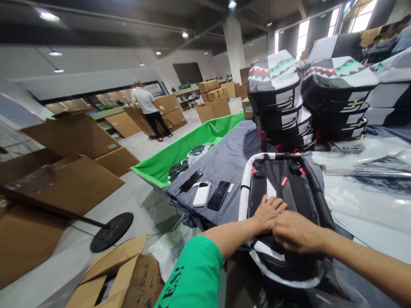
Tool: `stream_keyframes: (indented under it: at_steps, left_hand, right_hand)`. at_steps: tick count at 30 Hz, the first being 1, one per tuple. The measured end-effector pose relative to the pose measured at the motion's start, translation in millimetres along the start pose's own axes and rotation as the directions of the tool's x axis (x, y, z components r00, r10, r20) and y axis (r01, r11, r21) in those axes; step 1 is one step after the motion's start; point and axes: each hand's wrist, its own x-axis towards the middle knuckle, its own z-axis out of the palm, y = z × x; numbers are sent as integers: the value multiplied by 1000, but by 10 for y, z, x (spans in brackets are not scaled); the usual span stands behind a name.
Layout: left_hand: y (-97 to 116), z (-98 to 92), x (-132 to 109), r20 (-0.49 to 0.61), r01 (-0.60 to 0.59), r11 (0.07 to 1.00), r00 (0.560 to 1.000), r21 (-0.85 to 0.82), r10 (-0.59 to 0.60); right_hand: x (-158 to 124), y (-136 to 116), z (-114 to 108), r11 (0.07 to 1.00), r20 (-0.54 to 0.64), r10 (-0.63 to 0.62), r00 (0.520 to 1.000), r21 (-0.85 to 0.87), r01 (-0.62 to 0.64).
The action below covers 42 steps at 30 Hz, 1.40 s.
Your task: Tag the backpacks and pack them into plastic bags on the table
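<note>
Left hand (269, 214) rests flat, fingers together, on an open black backpack shell (272, 182) with a white-trimmed rim, its long axis running away from the person toward stacked shark-mouth backpacks (274, 83). Right hand (298, 232) lies closer to the shell's right side, curled against the left fingers; any pinch in this grip is hidden. The shell lies beside a grey cloth-covered desk (224, 162).

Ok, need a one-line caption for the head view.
Left hand and right hand rest on a black-and-white backpack, stacked shark-mouth backpacks beyond, in a warehouse.
</note>
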Motion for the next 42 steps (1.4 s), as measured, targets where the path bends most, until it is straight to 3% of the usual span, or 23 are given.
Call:
stream_keyframes:
  at_steps: [1, 3, 5, 9, 13, 16, 20, 22, 24, 26, 29, 31, 34, 36, 39, 42]
  left_hand:
    - [-22, -14, -29, -27, 95, 995, 995, -3, -95]
    - [-52, -15, -88, -54, 247, 968, 967, -34, -249]
    - [-63, 28, -136, -47, 316, 945, 946, -78, -320]
    - [-88, 165, -142, -53, 317, 941, 944, -117, -325]
    - [-128, 181, -80, -63, 351, 932, 932, -95, -357]
    - [-2, 136, -150, -9, 348, 931, 936, -109, -351]
    - [474, 210, -483, 95, 330, 921, 944, -208, -317]
    - [703, 244, -661, 145, 337, 903, 940, -266, -308]
    - [819, 169, -746, 187, 331, 892, 940, -308, -285]
    - [787, -21, -671, 196, 340, 887, 937, -312, -290]
    - [532, -323, -298, 58, 373, 896, 927, -243, -370]
    - [323, -392, -21, -58, 352, 915, 927, -197, -369]
    - [84, -249, 222, -37, 306, 932, 947, -196, -319]
    - [-9, -88, 264, 31, 303, 926, 952, -227, -304]
    - [-81, 67, 254, 60, 307, 921, 952, -241, -301]
    - [-111, 88, 242, 45, 310, 927, 951, -213, -307]
  right_hand:
    - [6, -99, -7, 994, 117, -96, 989, 66, 89]
    - [20, -191, 57, 978, 268, -165, 949, 169, 122]
    - [32, -148, 200, 970, 274, -180, 945, 211, 124]
    - [37, 134, 570, 960, 142, -234, 962, 191, 206]
    - [18, 258, 753, 989, 31, -118, 993, 89, 115]
    - [-31, 64, 654, 1000, -85, 3, 996, -25, -5]
    - [-183, -190, 343, 972, -215, 117, 970, -176, -156]
    - [-289, -85, 199, 907, -275, 282, 919, -236, -349]
    - [-405, 168, 126, 765, -345, 502, 793, -251, -593]
    - [-509, 445, 162, 662, -359, 622, 695, -233, -713]
    - [-583, 701, 329, 634, -310, 683, 661, -198, -748]
    - [-583, 793, 364, 637, -275, 705, 654, -161, -754]
    - [-633, 996, 129, 650, -227, 727, 648, -78, -756]
    - [-779, 1185, -165, 617, -237, 762, 603, -17, -787]
    - [-1172, 1400, -523, 476, -300, 847, 440, 56, -878]
    - [-1606, 1425, -560, 319, -292, 915, 277, 106, -942]
